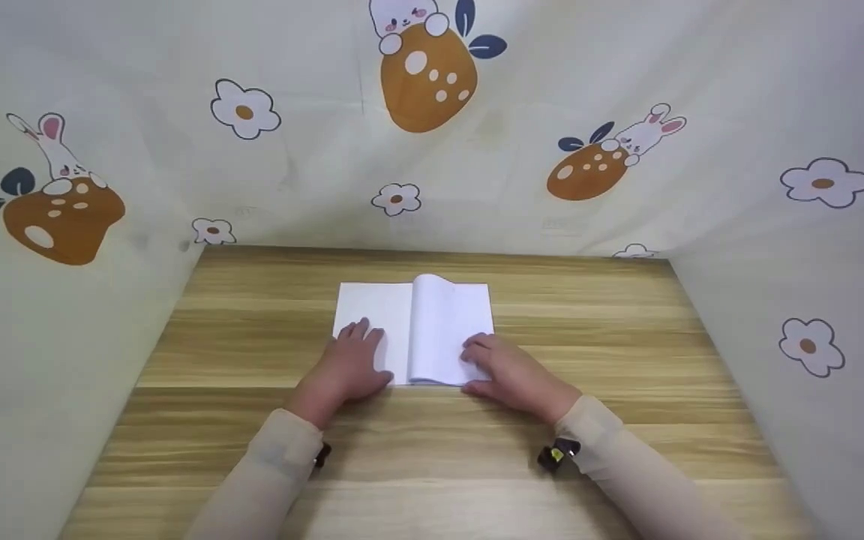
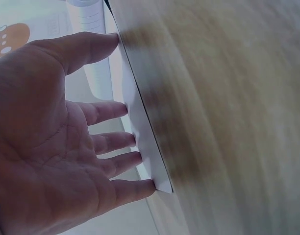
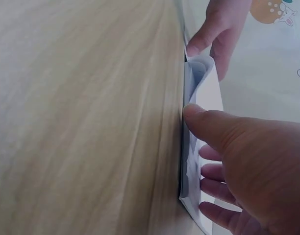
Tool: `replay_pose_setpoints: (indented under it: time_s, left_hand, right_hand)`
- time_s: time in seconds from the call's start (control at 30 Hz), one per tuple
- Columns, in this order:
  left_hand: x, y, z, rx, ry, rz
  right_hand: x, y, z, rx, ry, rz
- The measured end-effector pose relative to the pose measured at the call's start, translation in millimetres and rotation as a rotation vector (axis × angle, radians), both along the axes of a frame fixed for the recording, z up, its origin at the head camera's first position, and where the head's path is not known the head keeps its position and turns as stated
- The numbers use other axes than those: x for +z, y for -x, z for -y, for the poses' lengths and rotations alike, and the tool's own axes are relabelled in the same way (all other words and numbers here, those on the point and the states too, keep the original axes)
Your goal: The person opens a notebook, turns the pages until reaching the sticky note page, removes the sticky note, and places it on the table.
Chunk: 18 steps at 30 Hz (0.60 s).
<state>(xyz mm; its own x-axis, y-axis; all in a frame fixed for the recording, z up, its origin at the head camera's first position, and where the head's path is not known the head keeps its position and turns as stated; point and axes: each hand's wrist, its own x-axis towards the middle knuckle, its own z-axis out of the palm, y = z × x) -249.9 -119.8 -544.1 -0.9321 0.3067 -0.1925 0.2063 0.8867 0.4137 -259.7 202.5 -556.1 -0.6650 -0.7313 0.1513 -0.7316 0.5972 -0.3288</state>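
Observation:
An open notebook (image 1: 373, 304) with blank white pages lies on the wooden table. Some of its pages (image 1: 433, 322) bulge in a loose roll just right of the spine. My left hand (image 1: 353, 364) rests on the left page, fingers spread; in the left wrist view the thumb (image 2: 98, 47) touches the front edge. Over the right page lies my right hand (image 1: 513, 373), its fingers loosely bent. The right wrist view has that thumb (image 3: 204, 122) at the notebook's front edge and the fingertips on the paper.
The wood-grained table (image 1: 432, 457) runs out on all sides of the notebook. A pale cloth (image 1: 312, 180) printed with rabbits and flowers encloses its back and both sides. Dark wrist devices (image 1: 558, 454) sit by the sleeve cuffs.

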Motion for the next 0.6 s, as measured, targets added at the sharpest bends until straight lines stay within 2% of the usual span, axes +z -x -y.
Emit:
replay_pose_setpoints:
  time_s: [0.2, 0.5, 0.6]
  left_hand:
    - [0.2, 0.0, 0.3, 0.000, -0.003, 0.007]
    - [0.9, -1.9, -0.5, 0.003, 0.005, 0.023]
    - [0.1, -1.4, -0.7, 0.006, 0.008, 0.030]
  right_hand:
    - [0.6, 1.0, -0.5, -0.008, 0.021, 0.000]
    - [-3.0, 4.9, -0.5, 0.045, 0.133, -0.141]
    - [-1.4, 6.2, 0.2, 0.050, 0.169, -0.158]
